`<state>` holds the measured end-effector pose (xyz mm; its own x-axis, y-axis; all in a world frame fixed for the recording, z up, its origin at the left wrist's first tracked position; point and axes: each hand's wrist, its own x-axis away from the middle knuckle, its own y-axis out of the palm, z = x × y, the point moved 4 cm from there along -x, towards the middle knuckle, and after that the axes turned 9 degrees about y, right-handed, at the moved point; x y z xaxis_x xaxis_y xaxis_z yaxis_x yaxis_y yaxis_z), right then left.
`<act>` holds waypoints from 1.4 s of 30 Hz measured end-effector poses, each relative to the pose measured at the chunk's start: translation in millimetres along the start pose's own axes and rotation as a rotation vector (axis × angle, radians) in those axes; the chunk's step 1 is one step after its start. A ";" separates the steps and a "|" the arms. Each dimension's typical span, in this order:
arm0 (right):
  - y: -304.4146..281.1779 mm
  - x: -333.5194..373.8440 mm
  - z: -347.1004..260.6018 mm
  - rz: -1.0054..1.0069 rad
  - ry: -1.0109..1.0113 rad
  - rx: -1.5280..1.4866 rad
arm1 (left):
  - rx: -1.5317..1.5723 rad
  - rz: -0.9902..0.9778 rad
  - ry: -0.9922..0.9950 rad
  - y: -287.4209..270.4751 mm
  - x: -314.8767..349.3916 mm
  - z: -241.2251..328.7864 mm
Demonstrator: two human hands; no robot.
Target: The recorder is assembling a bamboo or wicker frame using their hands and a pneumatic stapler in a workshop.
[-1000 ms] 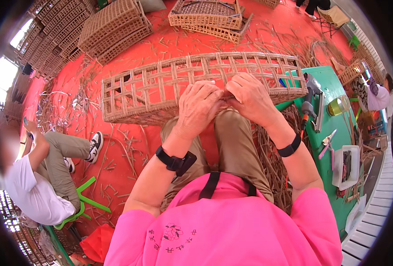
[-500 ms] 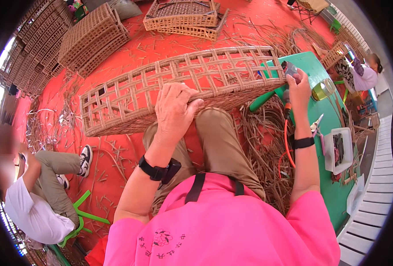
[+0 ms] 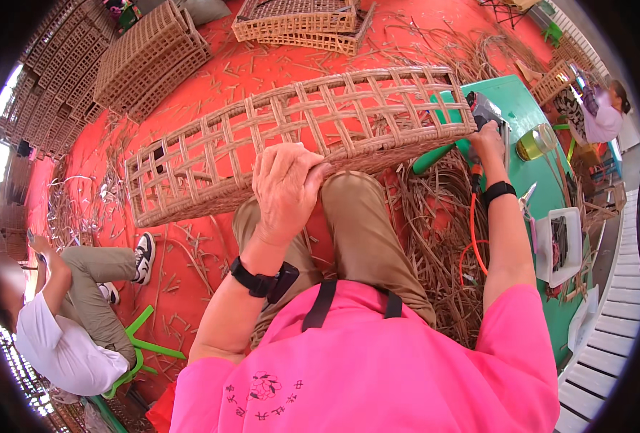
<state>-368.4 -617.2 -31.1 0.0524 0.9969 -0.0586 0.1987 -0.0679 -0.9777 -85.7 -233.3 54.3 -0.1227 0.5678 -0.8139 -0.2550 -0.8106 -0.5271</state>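
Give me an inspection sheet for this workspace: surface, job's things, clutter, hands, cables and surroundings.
Surface: green table, holding a jar, scissors and a white bin.
Job's things: one openwork basket, tilted at the knees; a tool by its right end.
Clutter: loose strips heaped beside the table, more scattered over the red floor.
Hands: left hand grips the basket's near edge; right hand is on the tool, its grip partly hidden.
Cables: one orange line below the tool; far end not visible.
Surroundings: stacked baskets at upper left; a seated person at left, another person at far right.
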 end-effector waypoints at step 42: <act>-204.8 277.9 -141.7 -1.057 -0.160 -0.674 | -0.057 0.246 0.081 12.9 26.4 -2.8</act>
<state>-255.9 -331.8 181.4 -0.5451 0.5675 0.6171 0.5320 0.8030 -0.2686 -89.6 -229.2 25.3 -0.0965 0.3408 -0.9352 -0.1719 -0.9311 -0.3216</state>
